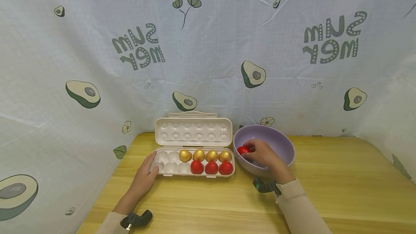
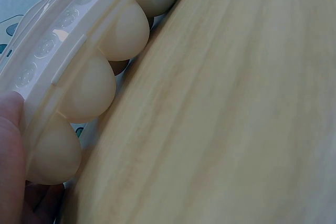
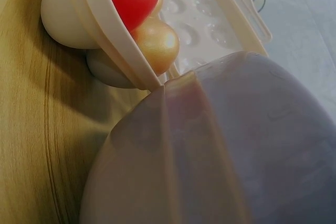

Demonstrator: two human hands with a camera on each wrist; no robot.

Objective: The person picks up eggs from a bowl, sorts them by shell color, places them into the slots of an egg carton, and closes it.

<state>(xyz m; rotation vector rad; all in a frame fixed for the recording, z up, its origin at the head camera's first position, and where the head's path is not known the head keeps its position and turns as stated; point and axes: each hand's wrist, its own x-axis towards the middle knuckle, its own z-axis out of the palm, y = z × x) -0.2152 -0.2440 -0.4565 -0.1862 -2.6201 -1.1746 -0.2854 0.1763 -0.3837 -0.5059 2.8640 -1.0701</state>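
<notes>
A cream plastic egg box (image 1: 186,170) lies with its lid (image 1: 194,132) raised at the back. Several gold eggs (image 1: 199,155) fill part of its back row, and three red eggs (image 1: 211,168) sit at the right of the front row. My left hand (image 1: 145,174) grips the box's left end, thumb (image 2: 11,109) on the rim and fingers beneath, in the left wrist view. Inside the purple bowl (image 1: 279,143), my right hand (image 1: 262,153) pinches a red egg (image 1: 243,150) near the left wall. The right wrist view shows the bowl's outside but not that hand.
The bowl stands against the right end of the egg box on a wooden table (image 1: 201,201). Behind them hangs a white curtain (image 1: 214,46) with avocado prints. Each wrist wears a dark strap-on device (image 1: 136,219).
</notes>
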